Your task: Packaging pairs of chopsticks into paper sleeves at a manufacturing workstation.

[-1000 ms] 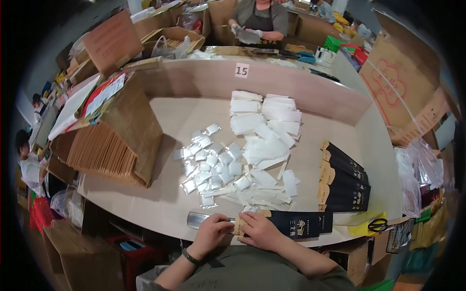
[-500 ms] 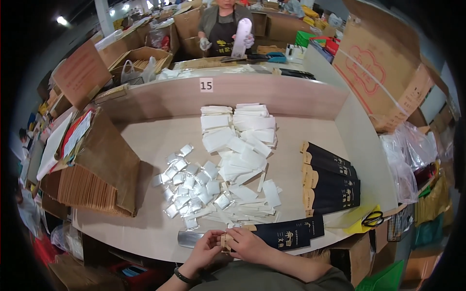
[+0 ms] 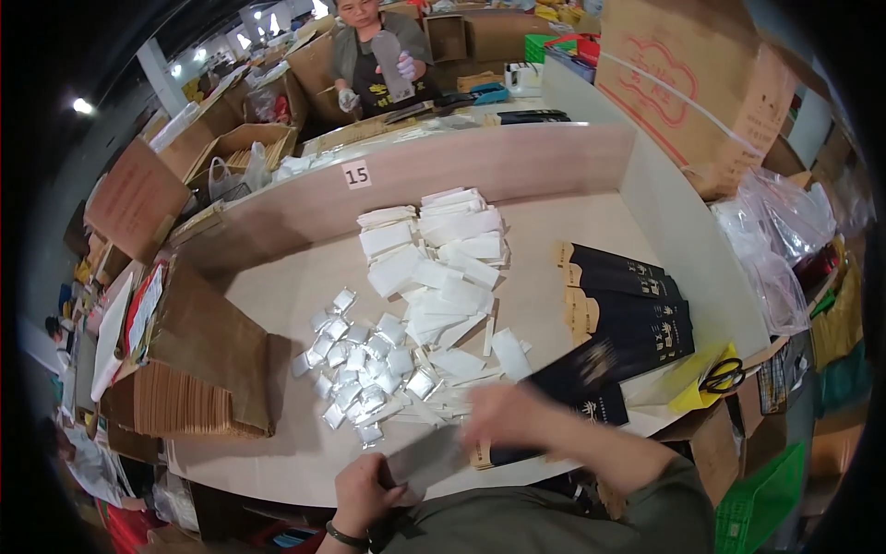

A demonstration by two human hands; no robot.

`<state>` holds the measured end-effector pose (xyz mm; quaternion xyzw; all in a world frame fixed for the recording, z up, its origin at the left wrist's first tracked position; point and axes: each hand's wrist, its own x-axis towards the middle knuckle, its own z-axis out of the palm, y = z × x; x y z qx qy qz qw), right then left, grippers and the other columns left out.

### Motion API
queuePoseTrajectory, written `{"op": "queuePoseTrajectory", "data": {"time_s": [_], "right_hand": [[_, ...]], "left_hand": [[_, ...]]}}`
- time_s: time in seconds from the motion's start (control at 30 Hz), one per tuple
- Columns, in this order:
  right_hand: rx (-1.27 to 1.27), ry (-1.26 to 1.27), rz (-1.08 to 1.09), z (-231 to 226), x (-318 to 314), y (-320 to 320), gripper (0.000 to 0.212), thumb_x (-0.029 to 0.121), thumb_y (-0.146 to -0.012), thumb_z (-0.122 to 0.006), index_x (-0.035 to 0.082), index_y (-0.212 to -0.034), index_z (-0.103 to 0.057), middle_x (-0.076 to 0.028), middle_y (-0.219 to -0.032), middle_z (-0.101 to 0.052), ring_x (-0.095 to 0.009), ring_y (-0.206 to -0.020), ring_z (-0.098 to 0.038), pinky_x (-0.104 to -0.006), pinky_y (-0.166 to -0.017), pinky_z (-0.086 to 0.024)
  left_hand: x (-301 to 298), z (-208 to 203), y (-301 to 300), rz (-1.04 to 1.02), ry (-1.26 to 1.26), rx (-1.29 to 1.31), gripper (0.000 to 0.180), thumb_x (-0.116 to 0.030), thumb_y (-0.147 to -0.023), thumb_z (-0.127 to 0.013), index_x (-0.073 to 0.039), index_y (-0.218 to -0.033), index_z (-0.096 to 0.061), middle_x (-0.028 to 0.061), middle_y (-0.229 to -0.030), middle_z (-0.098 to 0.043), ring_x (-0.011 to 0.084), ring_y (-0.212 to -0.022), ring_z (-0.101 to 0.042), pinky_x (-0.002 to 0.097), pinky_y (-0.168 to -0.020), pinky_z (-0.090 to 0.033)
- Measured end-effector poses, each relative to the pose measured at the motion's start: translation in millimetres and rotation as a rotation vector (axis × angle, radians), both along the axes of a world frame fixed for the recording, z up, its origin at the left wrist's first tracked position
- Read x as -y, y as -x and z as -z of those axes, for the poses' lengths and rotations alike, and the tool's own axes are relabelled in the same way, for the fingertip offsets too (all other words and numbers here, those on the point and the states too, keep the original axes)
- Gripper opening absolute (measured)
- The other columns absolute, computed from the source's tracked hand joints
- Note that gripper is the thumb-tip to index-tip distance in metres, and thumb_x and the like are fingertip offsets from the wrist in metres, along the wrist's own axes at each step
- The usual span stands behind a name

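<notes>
Black flat gold-printed paper-like sleeve point(image 3: 574, 369) now slants beyond the blurred right hand point(image 3: 509, 417), grip unclear, while left hand point(image 3: 362, 485) clasps a flat grey metallic-looking sheet point(image 3: 425, 460), splitting the work.

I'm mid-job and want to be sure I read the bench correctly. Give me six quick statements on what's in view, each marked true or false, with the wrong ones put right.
1. The left hand holds a flat grey piece. True.
2. Most of the white slips lie to the right of the small shiny packets. True.
3. The small shiny packets stand in neat rows. False: they lie in a loose heap.
4. The right hand is blurred, so its grip cannot be told. True.
5. Nothing is worn at the left hand's wrist. False: a dark wristband circles it.
6. Nothing lies to the right of the white slips. False: dark sleeves with tan ends overlap there.
</notes>
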<state>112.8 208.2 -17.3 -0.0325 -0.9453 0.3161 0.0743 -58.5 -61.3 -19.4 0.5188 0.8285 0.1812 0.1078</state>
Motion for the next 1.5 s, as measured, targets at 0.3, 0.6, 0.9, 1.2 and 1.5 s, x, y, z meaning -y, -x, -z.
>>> {"op": "queuePoseTrajectory", "data": {"time_s": [0.3, 0.6, 0.9, 1.2, 1.5], "right_hand": [[0.066, -0.086, -0.242, -3.6, 33.1, -22.6, 0.045, 0.040, -0.076, -0.073, 0.001, -0.097, -0.063, -0.024, -0.111, -0.058, -0.040, -0.104, -0.056, -0.0462, -0.091, -0.045], [0.239, -0.026, 0.340, -11.4, 73.4, -15.9, 0.035, 0.039, -0.084, -0.068, 0.004, -0.081, -0.065, -0.017, -0.073, -0.065, -0.036, -0.078, -0.066, -0.0473, -0.069, -0.053], [0.493, -0.055, 0.420, 9.7, 80.3, -4.5, 0.027, 0.030, -0.087, -0.059, 0.004, -0.085, -0.066, -0.020, -0.078, -0.068, -0.038, -0.077, -0.068, -0.0487, -0.068, -0.054], [0.293, 0.090, 0.439, 9.2, 82.5, 8.7, 0.018, 0.023, -0.078, -0.062, 0.007, -0.071, -0.064, -0.014, -0.066, -0.064, -0.034, -0.067, -0.065, -0.0430, -0.062, -0.051], [0.096, -0.060, 0.363, -4.7, 70.5, 45.8, 0.024, 0.029, -0.086, -0.064, 0.005, -0.084, -0.063, -0.012, -0.071, -0.065, -0.035, -0.070, -0.065, -0.0443, -0.064, -0.051]], "left_hand": [[-60.5, 4.0, -64.5, 0.603, -0.261, 0.670, 0.056, -0.022, -0.073, -0.072, 0.000, -0.121, -0.052, 0.0253, -0.123, -0.051, 0.0364, -0.111, -0.053, 0.0393, -0.087, -0.048], [-20.2, 20.1, -26.3, -0.188, 0.102, 0.347, 0.045, -0.029, -0.073, -0.072, -0.005, -0.108, -0.058, 0.0178, -0.093, -0.065, 0.0391, -0.085, -0.064, 0.0449, -0.074, -0.052], [1.8, 23.4, -23.1, -0.056, -0.045, 0.160, 0.061, -0.022, -0.067, -0.078, -0.009, -0.122, -0.053, 0.0124, -0.098, -0.059, 0.0340, -0.088, -0.062, 0.0429, -0.073, -0.052], [-11.5, -6.7, 2.5, 0.230, 0.076, 0.126, 0.071, -0.026, -0.068, -0.082, -0.007, -0.130, -0.051, 0.0121, -0.096, -0.058, 0.0326, -0.082, -0.061, 0.0419, -0.070, -0.050], [-10.7, 7.0, 65.7, -0.298, -0.092, 0.026, 0.064, -0.031, -0.073, -0.082, -0.006, -0.127, -0.056, 0.0162, -0.118, -0.060, 0.0350, -0.109, -0.058, 0.0416, -0.088, -0.049]]}}
